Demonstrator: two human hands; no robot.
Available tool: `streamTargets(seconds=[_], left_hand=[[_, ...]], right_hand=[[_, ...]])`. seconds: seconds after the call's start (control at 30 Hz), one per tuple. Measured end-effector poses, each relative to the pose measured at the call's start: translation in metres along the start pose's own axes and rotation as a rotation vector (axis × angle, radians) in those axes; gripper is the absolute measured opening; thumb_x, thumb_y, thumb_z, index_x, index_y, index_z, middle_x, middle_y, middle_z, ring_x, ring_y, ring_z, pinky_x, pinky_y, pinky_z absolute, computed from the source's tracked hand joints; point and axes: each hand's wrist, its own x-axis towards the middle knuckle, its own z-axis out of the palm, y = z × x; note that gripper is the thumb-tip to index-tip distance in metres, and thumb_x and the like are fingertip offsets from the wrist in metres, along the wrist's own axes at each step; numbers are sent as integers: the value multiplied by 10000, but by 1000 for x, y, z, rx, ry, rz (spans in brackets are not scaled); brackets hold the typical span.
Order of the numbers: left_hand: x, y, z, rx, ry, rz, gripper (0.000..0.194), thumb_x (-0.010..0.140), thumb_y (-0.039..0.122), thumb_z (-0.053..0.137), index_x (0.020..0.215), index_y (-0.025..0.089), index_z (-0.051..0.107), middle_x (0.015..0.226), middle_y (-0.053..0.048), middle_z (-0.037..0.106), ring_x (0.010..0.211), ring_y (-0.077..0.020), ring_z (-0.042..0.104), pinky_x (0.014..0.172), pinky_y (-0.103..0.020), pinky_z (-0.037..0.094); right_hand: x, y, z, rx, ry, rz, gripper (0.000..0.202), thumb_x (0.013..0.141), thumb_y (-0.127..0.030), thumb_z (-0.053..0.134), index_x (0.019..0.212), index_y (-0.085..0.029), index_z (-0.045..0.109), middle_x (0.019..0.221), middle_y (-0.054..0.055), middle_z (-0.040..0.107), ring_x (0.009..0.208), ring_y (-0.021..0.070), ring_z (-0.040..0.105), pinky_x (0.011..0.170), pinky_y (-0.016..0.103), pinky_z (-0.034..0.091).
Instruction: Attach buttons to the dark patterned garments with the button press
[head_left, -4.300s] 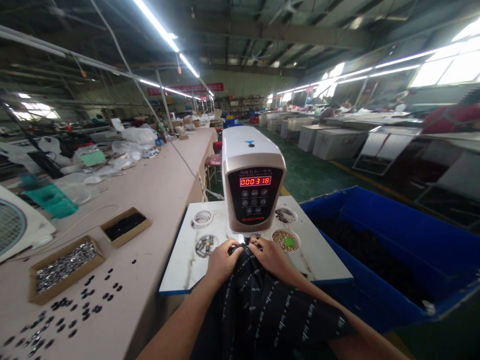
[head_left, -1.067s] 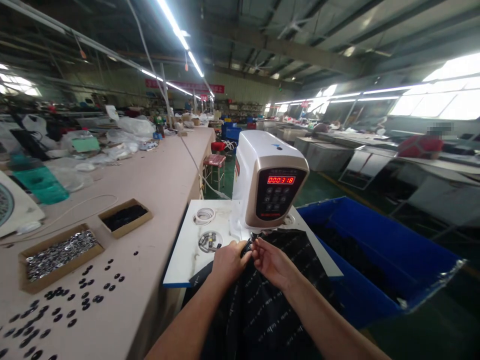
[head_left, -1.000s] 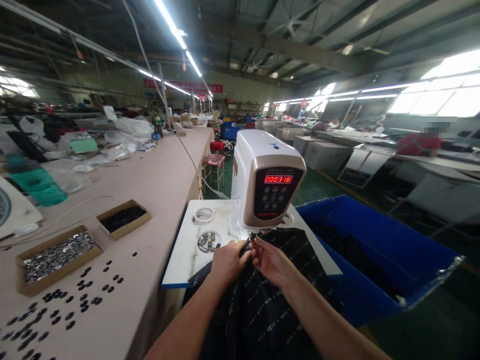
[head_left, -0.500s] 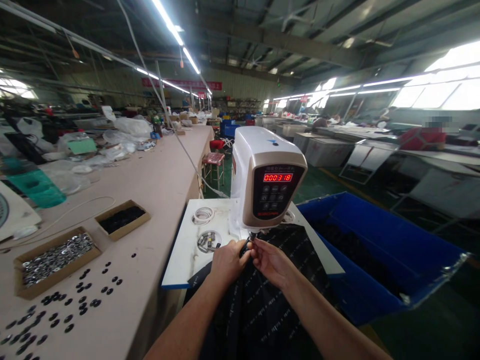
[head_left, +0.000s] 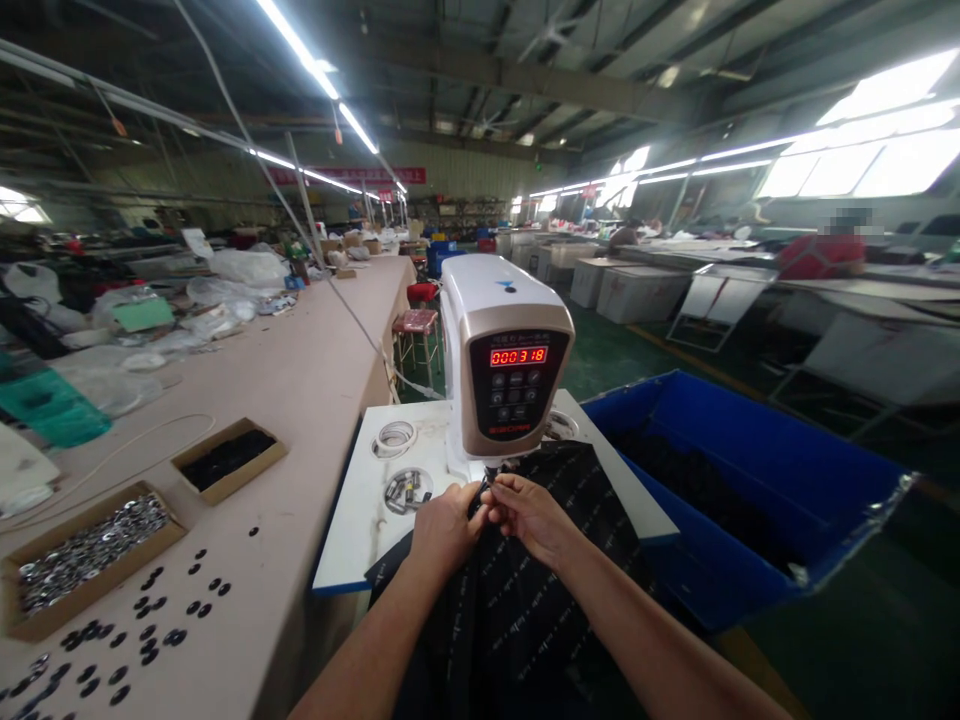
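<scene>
A white and gold snap-fastening machine [head_left: 504, 350] stands in front of me, its red display reading 000318. Under its head, my left hand [head_left: 448, 528] is closed on the edge of a black fabric piece [head_left: 540, 610] printed with small white lettering. My right hand [head_left: 531, 515] meets it there, thumb and fingers pinched together at the same edge, close below the machine's punch [head_left: 491, 472]. Whether a small part sits between the right fingertips is hidden. The fabric drapes over the white machine table [head_left: 352, 540] and down toward me.
On the long table [head_left: 300, 400] at left are a box of metal rings [head_left: 90, 550], a box of black pieces [head_left: 229, 460] and scattered black discs [head_left: 150, 630]. A blue bin [head_left: 750, 500] holding dark material stands at right. A person in red [head_left: 821, 255] sits farther back.
The whole view has shifted slightly, so the machine and tables appear farther left. Both hands stay together under the machine head with the fabric, and the display number is the same.
</scene>
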Motion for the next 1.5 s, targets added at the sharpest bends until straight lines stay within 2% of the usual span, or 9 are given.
streamTargets(seconds=[0.17, 0.37, 0.53, 0.93, 1.27, 1.5], left_hand=[[0, 3, 0, 15, 18, 11, 306, 996, 482, 454, 1205, 330, 618, 1042, -23, 705, 918, -205, 690, 691, -275, 429], [1, 2, 2, 34, 37, 24, 266, 992, 464, 468, 1154, 327, 629, 1020, -9, 710, 897, -196, 694, 684, -272, 422], [1, 0, 4, 37, 50, 38, 268, 991, 444, 475, 1190, 334, 617, 1026, -2, 714, 895, -198, 694, 675, -272, 410], [3, -2, 8, 21, 63, 50, 289, 979, 418, 521, 1234, 316, 610, 1055, -2, 720, 928, -195, 693, 680, -268, 407], [3, 0, 8, 6, 78, 49, 326, 1001, 483, 465, 1214, 299, 630, 1010, -14, 721, 902, -214, 694, 680, -287, 406], [2, 2, 6, 0, 70, 34, 305, 997, 456, 488, 1197, 289, 646, 1035, -23, 727, 920, -208, 695, 674, -279, 401]], right_hand=[[2, 2, -4, -178, 20, -92, 414, 747, -517, 812, 847, -142, 668, 798, 45, 728, 542, 93, 626, 404, 151, 423], [1, 5, 0, -186, 54, -134, 399, 764, -516, 774, 841, -137, 676, 788, 38, 721, 531, 91, 621, 398, 153, 416], [0, 4, 1, -204, 50, -145, 382, 779, -510, 752, 823, -138, 679, 752, 27, 713, 502, 83, 602, 386, 155, 396], [9, 9, -7, -115, -61, -22, 502, 717, -625, 775, 818, -157, 627, 740, 17, 693, 517, 79, 586, 374, 146, 343], [16, 8, -16, -146, -110, -3, 446, 740, -576, 772, 820, -167, 615, 751, -14, 705, 410, 53, 543, 316, 149, 305], [19, 9, -15, -76, -142, 26, 417, 750, -533, 795, 817, -162, 617, 719, -13, 701, 413, 60, 550, 317, 149, 313]])
